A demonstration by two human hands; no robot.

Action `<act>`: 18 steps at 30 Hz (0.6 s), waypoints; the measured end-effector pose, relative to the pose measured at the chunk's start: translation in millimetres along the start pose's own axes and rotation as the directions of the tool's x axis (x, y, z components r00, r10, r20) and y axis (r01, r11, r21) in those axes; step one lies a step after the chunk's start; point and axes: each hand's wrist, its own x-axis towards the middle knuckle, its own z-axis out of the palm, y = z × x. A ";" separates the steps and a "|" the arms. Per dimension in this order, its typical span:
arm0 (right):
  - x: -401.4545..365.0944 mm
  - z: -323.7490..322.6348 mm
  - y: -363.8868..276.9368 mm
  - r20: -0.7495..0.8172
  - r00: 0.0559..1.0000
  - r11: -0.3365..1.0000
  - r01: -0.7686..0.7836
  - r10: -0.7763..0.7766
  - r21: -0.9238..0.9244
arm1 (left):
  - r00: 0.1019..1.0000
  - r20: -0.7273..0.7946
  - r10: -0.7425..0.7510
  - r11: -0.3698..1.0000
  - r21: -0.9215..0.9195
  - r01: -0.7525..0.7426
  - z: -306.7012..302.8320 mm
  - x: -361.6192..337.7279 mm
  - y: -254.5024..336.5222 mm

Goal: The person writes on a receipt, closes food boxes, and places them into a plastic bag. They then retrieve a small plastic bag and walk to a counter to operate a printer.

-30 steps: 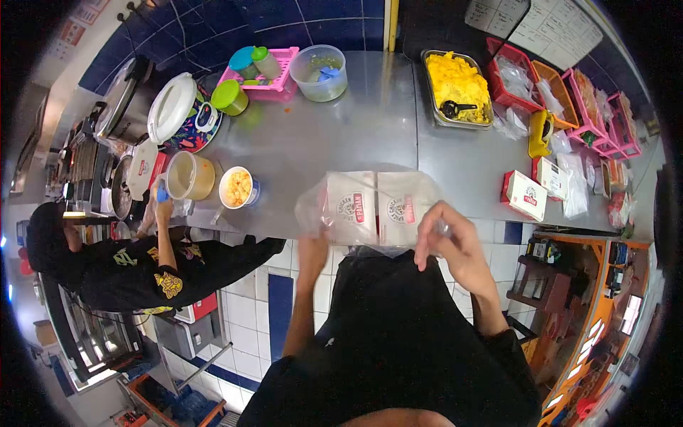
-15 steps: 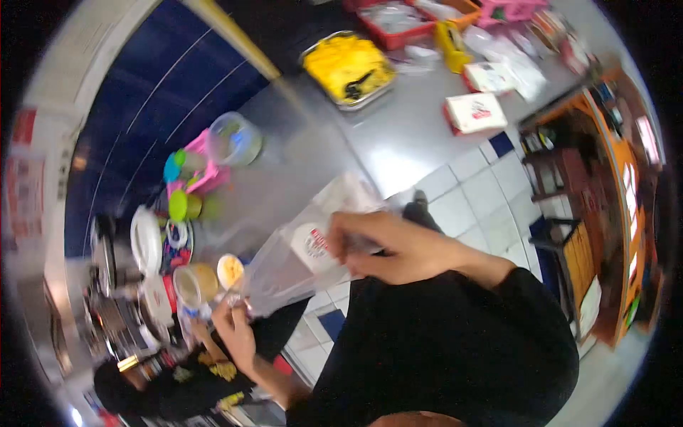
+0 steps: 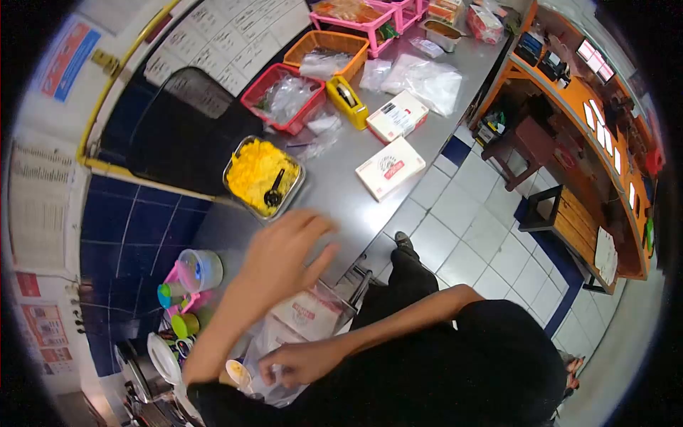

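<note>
My left hand [image 3: 284, 256] is stretched over the steel counter, fingers apart and slightly blurred, holding nothing. It is close to the metal tray [image 3: 302, 178] of yellow shredded food [image 3: 252, 164], in which a black scoop [image 3: 274, 188] lies. My right hand [image 3: 306, 361], fingers curled, grips the clear plastic bag [image 3: 263, 349] near my body. Inside the bag sits a white box with red print [image 3: 309, 313], partly covered by my left wrist. Beside my right hand is a small cup of yellow food [image 3: 238, 372].
Two white boxes [image 3: 391, 167] lie near the counter's edge. A yellow tape dispenser [image 3: 347, 103], a red basket [image 3: 281, 99], an orange basket [image 3: 327, 53] and plastic bags [image 3: 430, 82] stand farther back. A clear tub [image 3: 203, 270] is at left. Stools [image 3: 523, 153] stand on the tiled floor.
My left hand has let go of the bag and moved forward over the counter. My right hand has come down and closer to my body with the bag. The view has turned toward the baskets.
</note>
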 end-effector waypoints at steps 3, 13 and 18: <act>3.8 -21.4 7.9 0.169 0.937 0.950 -0.286 0.305 -0.129 | 0.978 0.157 0.138 0.989 0.039 -0.146 126.1 123.4 -69.8; -63.7 -38.9 190.3 0.024 0.994 0.974 0.114 -0.111 -0.196 | 0.897 0.287 -0.337 0.939 0.165 0.300 296.4 229.0 -115.8; -57.1 -66.1 91.7 0.135 0.965 0.912 -0.162 0.226 -0.377 | 0.933 0.264 -0.245 0.954 -0.104 0.280 211.4 184.4 -117.3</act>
